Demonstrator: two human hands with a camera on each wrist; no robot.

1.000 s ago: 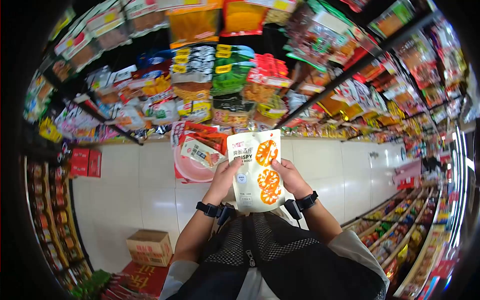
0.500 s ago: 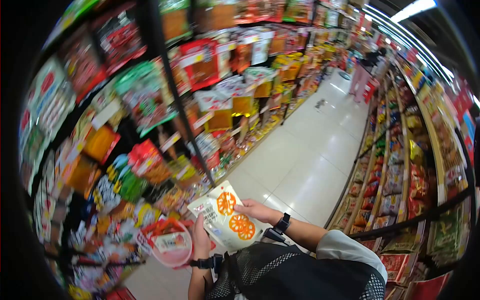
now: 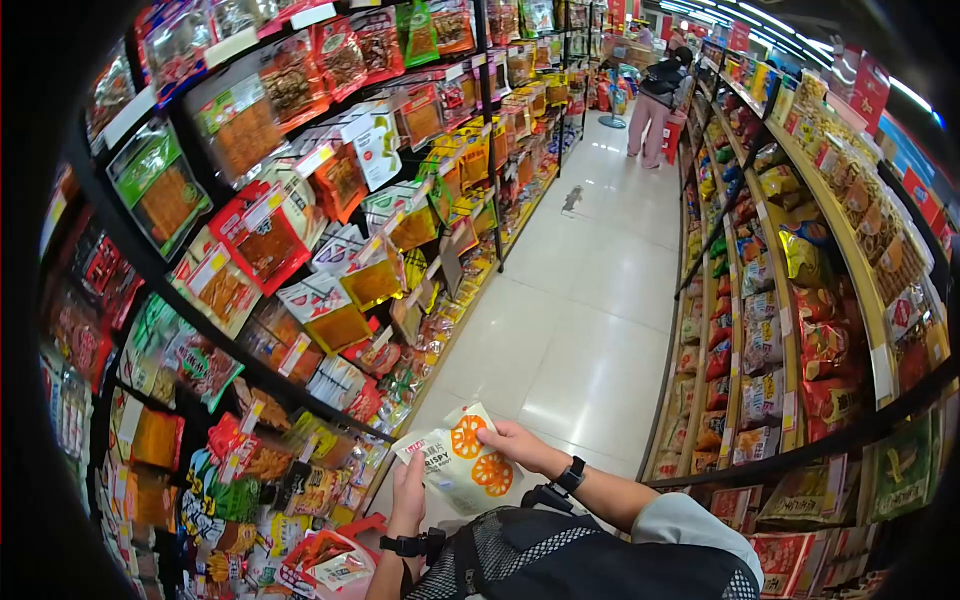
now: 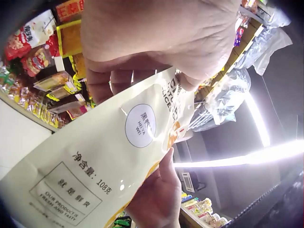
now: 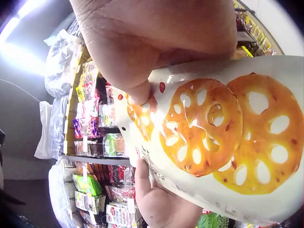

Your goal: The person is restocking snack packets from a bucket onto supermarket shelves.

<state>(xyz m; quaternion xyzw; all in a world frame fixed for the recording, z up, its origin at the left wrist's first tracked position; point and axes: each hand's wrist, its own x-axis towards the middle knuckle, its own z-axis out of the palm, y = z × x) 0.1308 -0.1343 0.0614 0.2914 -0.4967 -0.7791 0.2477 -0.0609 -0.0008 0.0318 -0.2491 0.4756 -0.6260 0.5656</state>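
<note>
Head view: both grips are on one snack pouch, lower centre of the frame, held in the air over the aisle floor just ahead of my mesh vest. The pouch is cream with orange lotus-root slices printed on it, and "CRISPY" is readable.

My left grip is closed on the pouch's lower left edge. My right grip is closed on its upper right edge. Holding opposite edges probably keeps the soft pouch flat, with the printed face tilted up toward my head so it can be read. It touches no shelf.

Left wrist view: the left grip fills the top of the frame, fingers tucked behind the pouch. A round label and the "108" weight box show. The right grip comes in at bottom centre, touching the far edge.

Right wrist view: the right grip is at the top, thumb pressed on the printed face of the pouch near a corner. The left grip is at bottom centre.

Around them, the left shelves are packed with hanging snack packets, left half of the frame. The right shelves hold bagged snacks, right side of the frame. Another person stands far down the aisle, top centre, well apart from me.
</note>
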